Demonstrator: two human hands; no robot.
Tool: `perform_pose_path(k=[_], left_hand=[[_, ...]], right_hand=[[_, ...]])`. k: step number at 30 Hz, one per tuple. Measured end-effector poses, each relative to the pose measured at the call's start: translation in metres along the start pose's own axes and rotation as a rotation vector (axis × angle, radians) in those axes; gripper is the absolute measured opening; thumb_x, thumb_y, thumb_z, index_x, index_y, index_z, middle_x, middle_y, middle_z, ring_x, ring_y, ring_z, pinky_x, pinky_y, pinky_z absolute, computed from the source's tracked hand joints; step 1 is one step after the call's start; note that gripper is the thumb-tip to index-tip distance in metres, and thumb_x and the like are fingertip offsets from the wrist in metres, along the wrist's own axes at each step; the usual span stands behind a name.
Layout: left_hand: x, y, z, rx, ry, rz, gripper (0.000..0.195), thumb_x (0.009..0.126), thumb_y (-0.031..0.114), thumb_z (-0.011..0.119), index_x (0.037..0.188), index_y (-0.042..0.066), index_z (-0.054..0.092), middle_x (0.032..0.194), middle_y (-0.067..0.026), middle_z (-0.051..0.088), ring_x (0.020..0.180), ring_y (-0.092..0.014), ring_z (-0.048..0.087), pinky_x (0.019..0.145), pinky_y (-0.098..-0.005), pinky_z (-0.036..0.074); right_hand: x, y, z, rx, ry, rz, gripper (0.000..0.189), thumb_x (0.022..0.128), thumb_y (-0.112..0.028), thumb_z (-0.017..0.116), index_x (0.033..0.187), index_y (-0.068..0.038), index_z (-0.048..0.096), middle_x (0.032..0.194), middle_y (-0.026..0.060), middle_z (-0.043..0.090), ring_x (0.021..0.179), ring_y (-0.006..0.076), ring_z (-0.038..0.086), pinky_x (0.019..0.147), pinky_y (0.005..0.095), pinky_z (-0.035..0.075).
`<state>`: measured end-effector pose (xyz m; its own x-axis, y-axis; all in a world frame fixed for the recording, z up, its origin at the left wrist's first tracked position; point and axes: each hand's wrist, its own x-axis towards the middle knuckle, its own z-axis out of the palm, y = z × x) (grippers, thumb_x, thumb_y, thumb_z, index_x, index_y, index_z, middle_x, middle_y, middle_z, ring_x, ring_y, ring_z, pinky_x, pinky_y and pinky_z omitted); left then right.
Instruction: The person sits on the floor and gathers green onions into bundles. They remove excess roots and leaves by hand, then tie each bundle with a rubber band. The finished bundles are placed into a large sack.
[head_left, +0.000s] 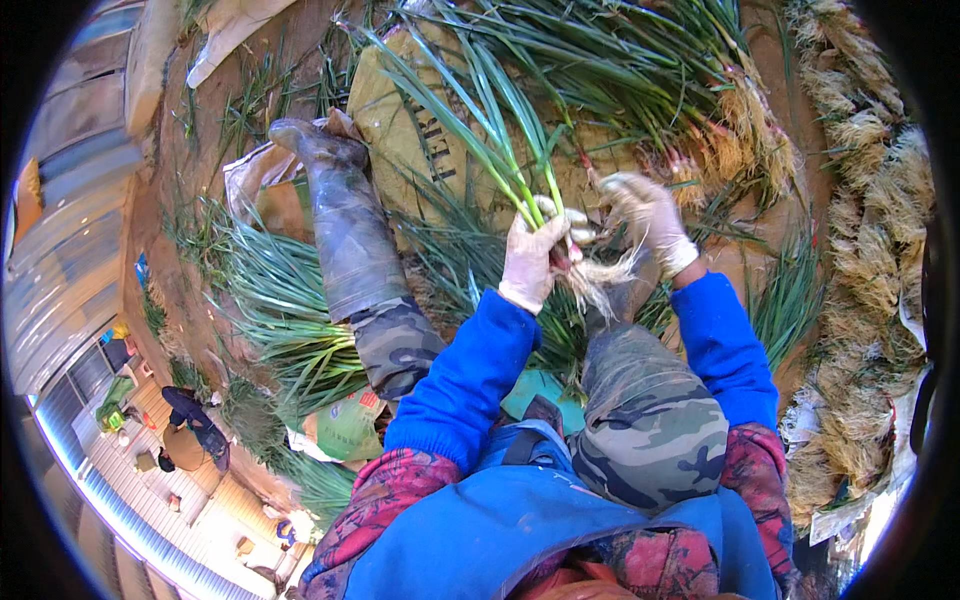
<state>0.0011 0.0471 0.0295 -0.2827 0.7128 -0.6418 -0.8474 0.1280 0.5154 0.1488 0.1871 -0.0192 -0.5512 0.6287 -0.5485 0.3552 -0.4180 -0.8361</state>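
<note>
My left hand (534, 255), in a pale glove, is closed around the lower stems of several green onions (517, 161). Their leaves point up and to the left, and their stringy roots hang below the hand. Just to the right is my right hand (645, 214), gloved as well and blurred, its fingers bent near a loose stalk with a reddish base. Whether it grips anything cannot be told. Beyond both hands lies a large heap of green onions (622, 75) with pale roots towards the right, partly over a yellowish sack (405, 127) that bears printing.
Bundled green onions (285, 307) lie left of my booted leg, above a green printed bag (345, 427). A long row of onion roots (862, 300) runs down the right side. Another person (195, 435) is at the far lower left. Loose leaves litter the brown ground.
</note>
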Motion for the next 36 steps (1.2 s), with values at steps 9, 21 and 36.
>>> perform_pose_path(k=[9,21,36], left_hand=[[-0.026,-0.004,-0.004,-0.220,-0.080,-0.145,0.025,0.094,0.026,0.060,0.110,0.007,0.057,0.085,-0.0050,0.063,0.067,-0.015,0.063,0.059,-0.0300,0.054],[-0.011,0.050,-0.019,-0.166,0.068,0.121,0.024,0.096,0.034,0.059,0.097,0.010,0.056,0.063,-0.0005,0.054,0.052,-0.017,0.059,0.040,-0.0254,0.046],[0.002,0.018,-0.013,0.151,0.089,-0.034,0.016,0.092,0.013,0.063,0.104,0.006,0.055,0.097,-0.0124,0.068,0.065,-0.016,0.065,0.047,-0.0222,0.050]], right_hand=[[0.017,-0.030,0.062,0.616,-0.242,0.185,0.011,0.095,-0.017,0.062,0.101,-0.008,0.062,0.087,0.0017,0.065,0.074,0.0106,0.062,0.065,0.0267,0.052],[-0.035,0.001,0.003,0.218,-0.307,0.128,0.019,0.095,-0.026,0.062,0.099,-0.008,0.064,0.083,0.0063,0.063,0.079,0.0215,0.063,0.081,0.0374,0.052],[0.031,0.008,0.022,-0.908,0.302,-0.358,0.020,0.088,-0.028,0.063,0.098,-0.011,0.063,0.089,0.0124,0.067,0.080,0.0318,0.065,0.068,0.0436,0.051]])
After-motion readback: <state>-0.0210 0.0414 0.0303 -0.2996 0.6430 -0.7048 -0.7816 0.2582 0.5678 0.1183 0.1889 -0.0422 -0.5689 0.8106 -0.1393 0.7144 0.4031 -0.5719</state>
